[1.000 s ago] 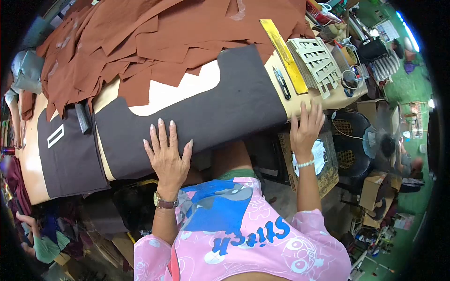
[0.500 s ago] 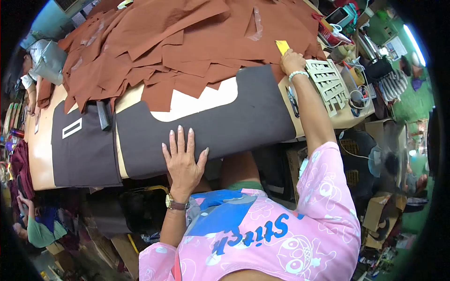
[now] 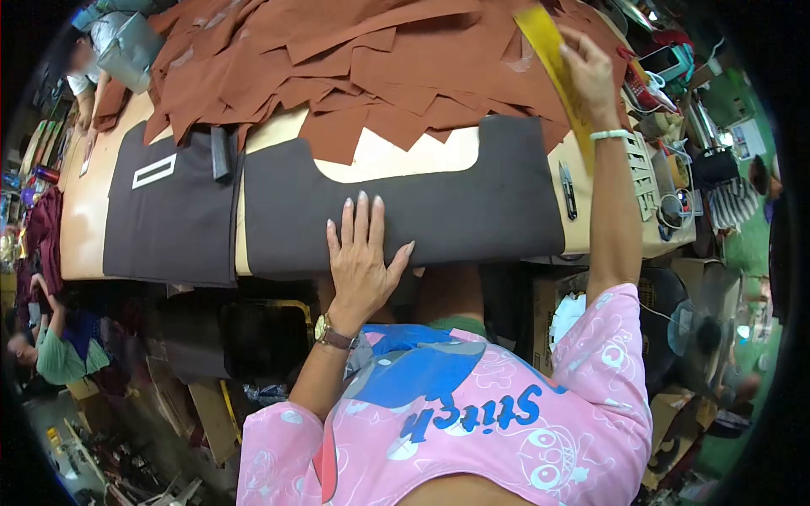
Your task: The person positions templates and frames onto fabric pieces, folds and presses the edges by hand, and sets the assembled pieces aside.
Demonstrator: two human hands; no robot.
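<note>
My left hand (image 3: 363, 266) lies flat with fingers spread on a dark grey cut fabric piece (image 3: 472, 215), near its front edge. The piece has a wide curved notch on its far side. At the upper right, my right hand (image 3: 592, 80) grips a long flat yellow ruler (image 3: 542, 38), raised and slightly blurred, over the edge of the brown fabric pieces (image 3: 405, 42). Right of the dark piece lies a small black cutter or pair of snips (image 3: 569, 194). To the left is another dark fabric piece (image 3: 181, 228) bearing a white rectangular frame (image 3: 137, 180) and a dark bar (image 3: 220, 156).
Brown pieces heap across the back of the pale table (image 3: 83, 236). A cream slotted template (image 3: 641, 177) lies at the right, near a red basket (image 3: 634, 80) and cables. A co-worker's arm (image 3: 87, 105) rests at the far left; another person (image 3: 67, 346) sits lower left.
My right hand has lifted the yellow ruler from beside the cream template and swung it up, showing its length. My left hand stays flat on the dark piece. The view has shifted.
</note>
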